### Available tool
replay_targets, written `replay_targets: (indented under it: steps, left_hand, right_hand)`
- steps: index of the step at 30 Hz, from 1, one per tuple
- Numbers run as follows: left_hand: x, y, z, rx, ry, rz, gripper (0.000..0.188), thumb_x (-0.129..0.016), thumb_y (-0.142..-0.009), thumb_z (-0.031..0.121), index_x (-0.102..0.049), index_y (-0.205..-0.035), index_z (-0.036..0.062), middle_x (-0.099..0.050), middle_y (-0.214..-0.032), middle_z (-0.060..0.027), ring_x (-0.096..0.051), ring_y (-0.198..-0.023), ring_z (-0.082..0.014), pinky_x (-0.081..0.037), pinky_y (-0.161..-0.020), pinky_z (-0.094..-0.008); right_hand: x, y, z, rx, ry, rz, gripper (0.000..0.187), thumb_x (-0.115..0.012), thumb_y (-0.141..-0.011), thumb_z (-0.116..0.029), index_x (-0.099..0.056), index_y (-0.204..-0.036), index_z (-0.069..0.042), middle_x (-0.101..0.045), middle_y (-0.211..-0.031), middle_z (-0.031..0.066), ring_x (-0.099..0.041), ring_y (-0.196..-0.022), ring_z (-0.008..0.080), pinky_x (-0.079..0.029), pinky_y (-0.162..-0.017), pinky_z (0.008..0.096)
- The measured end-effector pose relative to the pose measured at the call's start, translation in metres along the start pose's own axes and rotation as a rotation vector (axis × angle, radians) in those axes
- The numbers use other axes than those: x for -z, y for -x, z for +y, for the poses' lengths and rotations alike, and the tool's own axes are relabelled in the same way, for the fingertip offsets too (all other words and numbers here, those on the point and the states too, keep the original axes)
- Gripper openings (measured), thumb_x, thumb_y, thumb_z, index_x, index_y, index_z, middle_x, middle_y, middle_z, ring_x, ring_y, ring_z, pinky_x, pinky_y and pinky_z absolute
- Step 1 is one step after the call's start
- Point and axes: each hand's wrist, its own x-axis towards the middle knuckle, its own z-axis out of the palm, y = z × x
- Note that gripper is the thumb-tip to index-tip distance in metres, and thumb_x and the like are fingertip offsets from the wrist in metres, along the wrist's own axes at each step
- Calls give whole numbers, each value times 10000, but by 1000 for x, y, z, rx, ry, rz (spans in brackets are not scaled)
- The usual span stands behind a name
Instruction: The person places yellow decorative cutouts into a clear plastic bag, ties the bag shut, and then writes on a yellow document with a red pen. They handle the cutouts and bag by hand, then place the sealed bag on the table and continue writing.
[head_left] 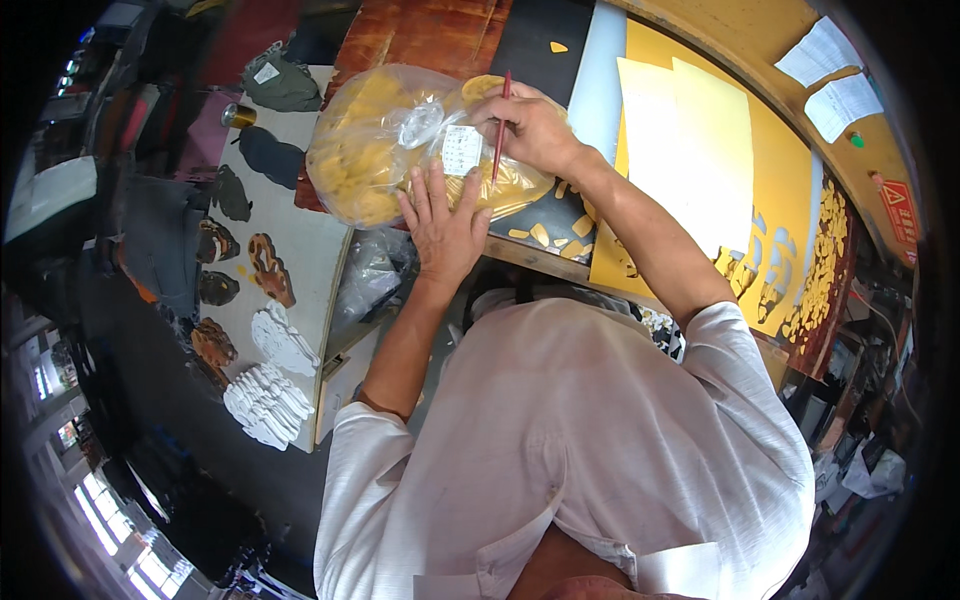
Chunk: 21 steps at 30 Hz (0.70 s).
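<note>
A clear plastic bag [355, 160] full of yellow cut pieces lies on the bench in front of me. Stuck to its upper side is a white printed label [462, 147]. My left hand [443, 228] rests flat on the bag just below the label, its fingers spread. Between the fingers of my right hand [535, 128] is a slim red pen [499, 145], its lower end pointing down at the bag right of the label. A yellow piece near the bag's upper right edge is partly covered by that hand.
Loose yellow cut pieces [541, 234] lie on the dark surface right of the bag. Pale sheets [690, 150] cover a yellow sheet [780, 150] farther right. On the left table are stacked white cut pieces [268, 405], brown pieces [270, 270] and a can [238, 116].
</note>
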Motion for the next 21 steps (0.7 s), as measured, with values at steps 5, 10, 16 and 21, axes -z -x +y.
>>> replay_targets:
  steps: [5, 10, 16, 21]
  left_hand:
    - [5, 4, -4, -27, 42, 26, 646, -683, -937, 391, -521, -1515, 153, -284, -1639, -273, -226, -1503, -540, -156, -1187, -701]
    - [-7, 2, -8, -66, -28, 23, 669, -681, -936, 379, -500, -1527, 122, -308, -1639, -245, -221, -1512, -526, -151, -1190, -699]
    - [17, 0, -8, -65, 86, 25, 631, -709, -916, 321, -530, -1462, 61, -383, -1575, -267, -314, -1475, -478, -216, -1190, -647]
    - [57, -37, -30, 120, 256, 350, 712, -766, -841, 208, -453, -1423, -59, -543, -1313, -296, -508, -1232, -473, -382, -1084, -549]
  right_hand:
    - [-5, 3, -2, 20, -46, 73, 187, -798, -853, -128, -743, -1031, -138, -716, -1003, 101, -647, -1039, 319, -534, -913, 395]
    - [-17, 8, 9, 9, -55, 40, 203, -794, -859, -139, -743, -1056, -146, -718, -1035, 104, -633, -1074, 318, -527, -928, 399]
    - [6, 12, -4, -92, -84, 132, 211, -754, -900, -113, -731, -1108, -131, -725, -1088, 94, -655, -1057, 294, -539, -917, 381]
    - [38, 58, -18, -336, -171, 335, 200, -725, -937, -97, -719, -1137, -79, -727, -1067, 121, -687, -948, 239, -559, -872, 352]
